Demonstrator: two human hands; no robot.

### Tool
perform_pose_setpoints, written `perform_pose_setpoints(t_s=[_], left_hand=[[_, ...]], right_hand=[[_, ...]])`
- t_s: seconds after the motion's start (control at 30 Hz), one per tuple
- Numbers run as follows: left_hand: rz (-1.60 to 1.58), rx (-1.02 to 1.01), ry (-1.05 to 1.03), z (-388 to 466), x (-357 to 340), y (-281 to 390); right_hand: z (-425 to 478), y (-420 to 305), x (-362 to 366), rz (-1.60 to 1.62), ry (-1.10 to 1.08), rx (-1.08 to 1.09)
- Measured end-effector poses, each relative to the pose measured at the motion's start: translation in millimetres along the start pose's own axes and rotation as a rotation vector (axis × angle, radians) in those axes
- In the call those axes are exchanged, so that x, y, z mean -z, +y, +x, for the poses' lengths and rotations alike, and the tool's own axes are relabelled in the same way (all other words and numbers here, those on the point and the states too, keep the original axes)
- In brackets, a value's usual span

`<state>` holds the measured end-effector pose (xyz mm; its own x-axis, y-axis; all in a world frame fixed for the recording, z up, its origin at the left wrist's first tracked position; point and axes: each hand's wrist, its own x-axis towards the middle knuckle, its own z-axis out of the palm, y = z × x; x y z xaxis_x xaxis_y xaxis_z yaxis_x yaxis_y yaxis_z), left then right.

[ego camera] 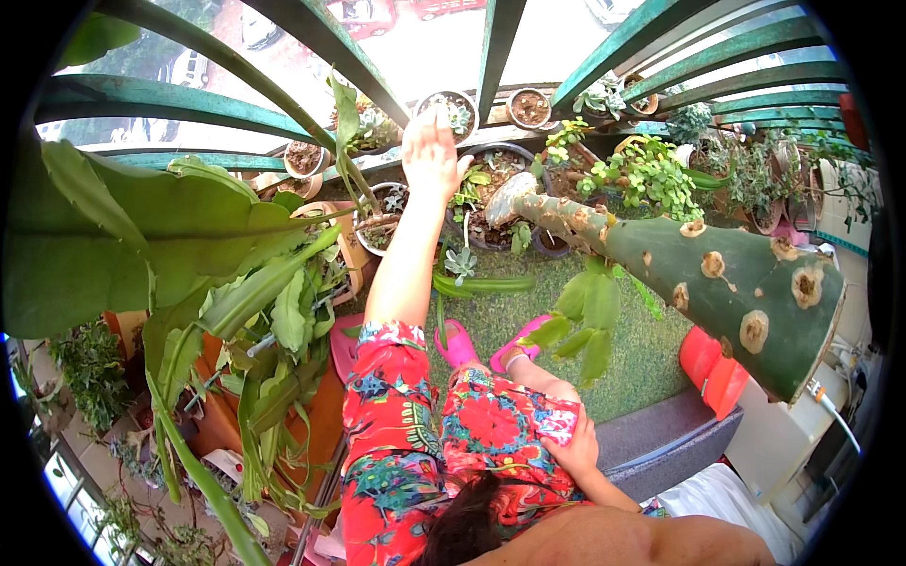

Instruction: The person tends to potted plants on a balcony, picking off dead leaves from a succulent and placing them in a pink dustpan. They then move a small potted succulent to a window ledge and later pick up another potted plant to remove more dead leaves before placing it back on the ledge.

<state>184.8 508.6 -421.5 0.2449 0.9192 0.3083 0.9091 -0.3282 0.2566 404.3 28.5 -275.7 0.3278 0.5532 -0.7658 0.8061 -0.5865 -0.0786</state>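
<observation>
My left hand (432,156) reaches forward, back up, with the thumb apart from the fingers. Its fingertips are over a round pot of pale succulents (461,119) by the railing; whether they touch the plants is hard to tell. Below that hand, a large dark-rimmed pot (504,166) holds soil and small plants. My right hand (577,447) rests on my thigh at the hem of the red floral dress (495,417), with some fingers partly hidden. A small pot of soil (529,108) stands right of the succulents.
A thick cut cactus stem (715,272) slants in from the right. Broad flat green stems (177,240) crowd the left. Green railing bars (499,56) run along the front, above parked cars. A red plastic object (713,371) sits on the grey ledge (672,442).
</observation>
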Motion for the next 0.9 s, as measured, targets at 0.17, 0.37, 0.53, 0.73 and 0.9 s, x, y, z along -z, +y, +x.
perform_pose_setpoints(t_s=[0.17,0.37,0.53,0.73,0.9], left_hand=[[0.296,-0.051,-0.237,42.6,7.5,1.0],[0.416,-0.034,-0.293,57.6,-11.7,3.5],[0.465,-0.016,-0.298,68.4,-43.0,-4.1],[0.440,-0.097,-0.503,75.6,-29.2,-7.1],[0.386,-0.112,-0.733,91.7,-1.7,-6.2]], right_hand=[[1.2,0.1,5.2,-0.008,0.005,0.000],[-0.7,-2.6,4.7,0.002,0.016,0.013],[-0.8,-3.1,1.4,0.006,0.026,0.007],[0.5,-4.3,2.8,-0.005,0.007,-0.038],[-2.5,-3.6,1.6,0.000,0.015,-0.039]])
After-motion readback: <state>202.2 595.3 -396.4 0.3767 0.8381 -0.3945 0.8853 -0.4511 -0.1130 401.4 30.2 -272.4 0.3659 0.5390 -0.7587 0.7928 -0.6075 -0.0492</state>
